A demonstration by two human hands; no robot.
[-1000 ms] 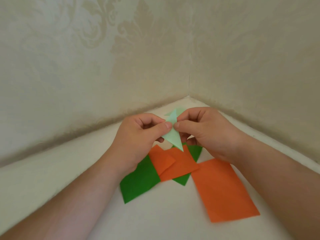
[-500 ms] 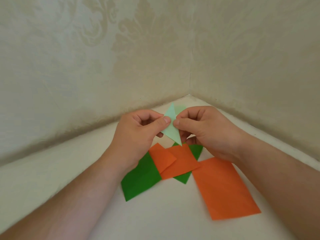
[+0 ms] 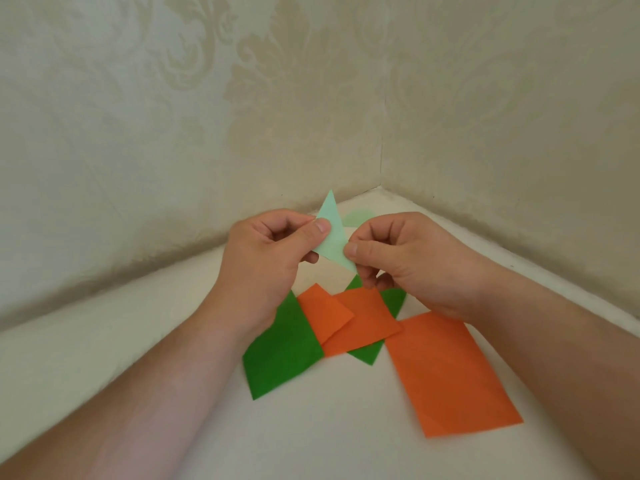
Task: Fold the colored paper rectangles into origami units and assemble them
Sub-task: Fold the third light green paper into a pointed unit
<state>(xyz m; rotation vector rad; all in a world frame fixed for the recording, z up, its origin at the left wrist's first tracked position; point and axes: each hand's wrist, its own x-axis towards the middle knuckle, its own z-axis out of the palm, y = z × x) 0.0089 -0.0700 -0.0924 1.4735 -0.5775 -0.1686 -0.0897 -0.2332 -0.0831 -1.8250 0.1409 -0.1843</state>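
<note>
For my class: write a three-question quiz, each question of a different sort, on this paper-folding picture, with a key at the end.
1. True or false: the pale green folded piece lies flat on the white surface.
2. Which paper lies unfolded as a plain rectangle, nearest the right forearm? A) dark green sheet B) large orange sheet C) pale green folded piece
3. Fill in: the left hand and the right hand each ______ the pale green folded piece between thumb and fingers.

Key
1. False: both hands hold it up off the surface.
2. B
3. pinch
</note>
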